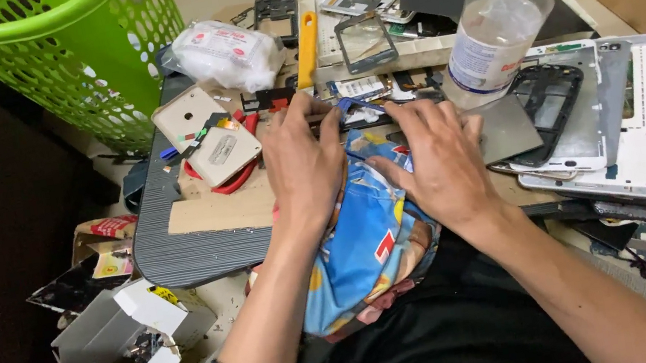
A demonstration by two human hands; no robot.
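Note:
My left hand [303, 167] and my right hand [440, 158] lie side by side, knuckles up, over a colourful blue printed cloth [367, 243] on my lap and the front of a dark ribbed board [178, 248]. Their fingertips meet at a small dark phone part [360, 113] with a blue tool tip [350, 105] at it; what each finger grips is hidden. A grey flat panel [509, 126] lies just right of my right hand. A beige phone back cover [203, 131] with red-handled pliers [236, 178] under it lies left of my left hand.
A clear liquid bottle [500, 15] stands behind my right hand. White and black phone frames [614, 109] pile at the right. A tray of phone parts [365, 11] and a yellow-handled tool [306, 46] sit behind. Green laundry basket [60, 50] back left; open white box [117, 352] on the floor.

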